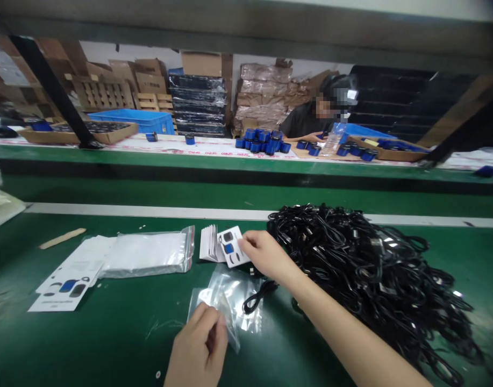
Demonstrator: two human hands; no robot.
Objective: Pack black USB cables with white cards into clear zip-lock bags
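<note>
My right hand [266, 253] pinches the edge of a small printed card [232, 248] with pictures of black and blue devices. That card stands beside a stack of white folded leaflets [208, 243]. Nearer to me, my left hand [201, 338] has curled fingers on a clear plastic bag [231, 322], which seems gripped between thumb and fingers. More clear bags lie flat under it. A coiled black cable [259, 296] lies just right of the bags. The big heap of black cables [343, 258] spreads beneath and beyond my right forearm.
Left of the leaflets lie a filled zip bag [149, 252], several printed sheets [64, 290] and a wooden stick [63, 237]. A raised shelf behind carries blue cylindrical items [263, 141] and cardboard trays [113, 131]. Across it sits another person [306, 121]. An overhead beam [246, 24] spans the top.
</note>
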